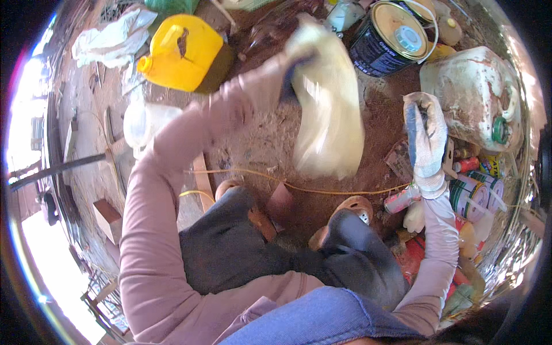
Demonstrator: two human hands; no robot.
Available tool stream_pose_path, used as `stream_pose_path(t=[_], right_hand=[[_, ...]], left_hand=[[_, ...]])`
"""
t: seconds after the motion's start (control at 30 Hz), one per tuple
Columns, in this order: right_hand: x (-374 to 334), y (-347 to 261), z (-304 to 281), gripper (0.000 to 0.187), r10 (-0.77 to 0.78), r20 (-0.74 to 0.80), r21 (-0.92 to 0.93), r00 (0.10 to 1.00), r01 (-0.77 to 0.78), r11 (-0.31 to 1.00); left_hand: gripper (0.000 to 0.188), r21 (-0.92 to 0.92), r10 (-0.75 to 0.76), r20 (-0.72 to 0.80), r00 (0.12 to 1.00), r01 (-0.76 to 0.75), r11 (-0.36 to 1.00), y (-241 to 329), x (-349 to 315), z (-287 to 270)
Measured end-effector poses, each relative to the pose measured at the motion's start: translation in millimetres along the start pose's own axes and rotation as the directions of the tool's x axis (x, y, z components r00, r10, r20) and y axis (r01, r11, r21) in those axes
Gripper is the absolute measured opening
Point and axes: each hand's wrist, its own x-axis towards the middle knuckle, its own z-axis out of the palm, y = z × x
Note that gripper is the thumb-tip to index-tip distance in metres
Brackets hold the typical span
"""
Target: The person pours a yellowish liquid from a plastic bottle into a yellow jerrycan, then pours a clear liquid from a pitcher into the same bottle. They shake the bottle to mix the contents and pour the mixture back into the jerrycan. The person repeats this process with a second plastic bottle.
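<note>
My left hand point(309, 41), in a pale glove with a dark patch near the wrist, is stretched out ahead and smeared by motion. Its fingers seem closed on the upper end of a pale yellowish, shiny plastic-looking piece point(330, 121), which hangs blurred over the dirt. The exact kind of that piece is unclear. To the right, my right hand point(428, 135) is raised in a whitish glove with a dark palm. Those fingers curl loosely, a gap shows between thumb and fingers, and nothing is visible in them. A dirty white jerrycan point(468, 86) stands just beyond it.
A yellow jerrycan point(187, 52) and white plastic sheeting point(112, 39) lie at far left. A dark paint bucket point(379, 49) stands at far right. Cans point(466, 195) and a drink can point(402, 198) crowd the right. A yellow cord point(322, 190) crosses before my feet.
</note>
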Motion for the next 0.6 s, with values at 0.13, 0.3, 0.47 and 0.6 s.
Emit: stream_pose_path(t=[0.13, 0.3, 0.47, 0.6], right_hand=[[11, -1, -8, 0.012, 0.144, -0.047, 0.083, 0.989, -0.139, 0.987], [6, 8, -16, 0.013, -0.073, 0.008, -0.214, 0.997, 0.073, 0.974], [5, 7, -8, 0.014, 0.062, -0.052, 0.102, 0.997, -0.056, 0.993], [9, 2, -4, 0.01, -0.148, -0.028, -0.138, 0.989, 0.143, 0.98]], left_hand=[[0.052, 0.17, 0.023, 0.04, 0.999, -0.03, 0.985, 13, -12, 29], [0.054, 0.006, -0.109, -0.167, 0.98, 0.111, 0.994, 2, -23, 83], [0.046, 0.034, 0.004, 0.069, 0.998, -0.006, 0.999, 34, -37, 58], [0.043, 0.102, -0.156, -0.1, 0.983, 0.166, 0.981, 2, -42, 78]])
